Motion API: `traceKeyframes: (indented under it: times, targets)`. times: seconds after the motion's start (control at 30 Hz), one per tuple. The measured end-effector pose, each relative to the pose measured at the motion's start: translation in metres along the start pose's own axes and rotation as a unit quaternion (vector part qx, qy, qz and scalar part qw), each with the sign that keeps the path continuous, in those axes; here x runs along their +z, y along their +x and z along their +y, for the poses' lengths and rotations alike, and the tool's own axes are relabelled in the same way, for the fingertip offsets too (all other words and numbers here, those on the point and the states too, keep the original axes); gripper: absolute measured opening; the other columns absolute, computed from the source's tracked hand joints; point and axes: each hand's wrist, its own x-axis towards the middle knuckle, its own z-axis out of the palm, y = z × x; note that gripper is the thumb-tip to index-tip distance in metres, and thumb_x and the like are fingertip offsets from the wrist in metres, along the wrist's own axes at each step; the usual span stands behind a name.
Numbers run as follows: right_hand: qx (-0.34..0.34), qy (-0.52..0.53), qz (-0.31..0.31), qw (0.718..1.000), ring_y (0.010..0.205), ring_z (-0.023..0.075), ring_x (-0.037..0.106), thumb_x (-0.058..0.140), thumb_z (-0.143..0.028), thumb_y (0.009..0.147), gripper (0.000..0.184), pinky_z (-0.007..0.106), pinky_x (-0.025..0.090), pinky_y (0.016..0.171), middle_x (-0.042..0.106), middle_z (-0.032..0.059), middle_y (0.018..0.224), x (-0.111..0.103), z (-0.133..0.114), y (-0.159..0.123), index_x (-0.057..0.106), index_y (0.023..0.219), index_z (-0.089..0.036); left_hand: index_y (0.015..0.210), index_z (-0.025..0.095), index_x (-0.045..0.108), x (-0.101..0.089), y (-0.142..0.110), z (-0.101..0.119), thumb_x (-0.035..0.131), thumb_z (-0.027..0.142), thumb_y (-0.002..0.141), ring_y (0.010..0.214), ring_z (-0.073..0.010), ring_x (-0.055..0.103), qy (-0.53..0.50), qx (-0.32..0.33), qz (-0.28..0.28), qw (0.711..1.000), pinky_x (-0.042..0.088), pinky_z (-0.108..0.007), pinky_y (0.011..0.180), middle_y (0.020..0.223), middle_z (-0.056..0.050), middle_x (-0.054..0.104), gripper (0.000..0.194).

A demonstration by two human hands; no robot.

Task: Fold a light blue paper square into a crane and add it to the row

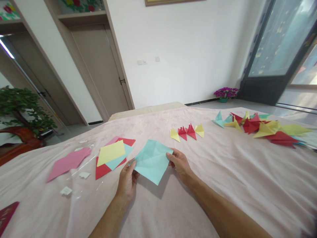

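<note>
A light blue sheet of origami paper [153,161] is held up between my two hands, a little above the cloth. Faint creases cross its surface, and one corner points toward me. My left hand [127,178] pinches its left corner, thumb on top. At the opposite corner my right hand [182,165] grips with the thumb on top and fingers beneath. Left of my left hand lies a pile of flat sheets, with a yellow sheet [112,153] above blue, red and pink ones. Beyond the paper stands a short row of folded red and yellow paper cranes [191,131].
A heap of folded red, yellow and blue paper pieces [260,127] lies at the right. Pink sheets [68,164] sit at the left, near small white scraps [65,190] and clear plastic. A dark red item [7,216] is at the left edge. The pink cloth [235,185] is wrinkled.
</note>
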Motion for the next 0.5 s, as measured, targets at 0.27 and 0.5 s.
traceKeyframes:
  times: [0.27, 0.5]
  targets:
    - [-0.02, 0.007, 0.001, 1.0, 0.042, 0.006, 0.04, 0.072, -0.034, 0.065, 0.04, 0.02, 0.029, 0.04, 0.056, -0.0058, 0.057, -0.001, 0.003, 0.002, 0.068, 0.1, -0.014, 0.103, 0.019, 0.07, -0.007, 0.006, 0.001, 0.085, 0.031, 0.063, 0.045, -0.0003, 0.043, 0.076, 0.048, 0.052, 0.995, 0.033, -0.011, 0.042, 0.062, 0.009, 0.056, 0.045]
    - [-0.013, -0.009, 0.011, 1.0, 0.047, 0.0123, 0.058, 0.071, -0.03, 0.066, 0.028, 0.018, 0.034, 0.039, 0.064, -0.0006, 0.054, 0.0, -0.004, -0.002, 0.07, 0.089, -0.014, 0.104, 0.017, 0.068, -0.011, 0.006, -0.002, 0.074, 0.031, 0.073, 0.054, -0.0067, 0.054, 0.192, 0.102, 0.03, 0.976, 0.039, -0.016, 0.048, 0.066, 0.003, 0.063, 0.035]
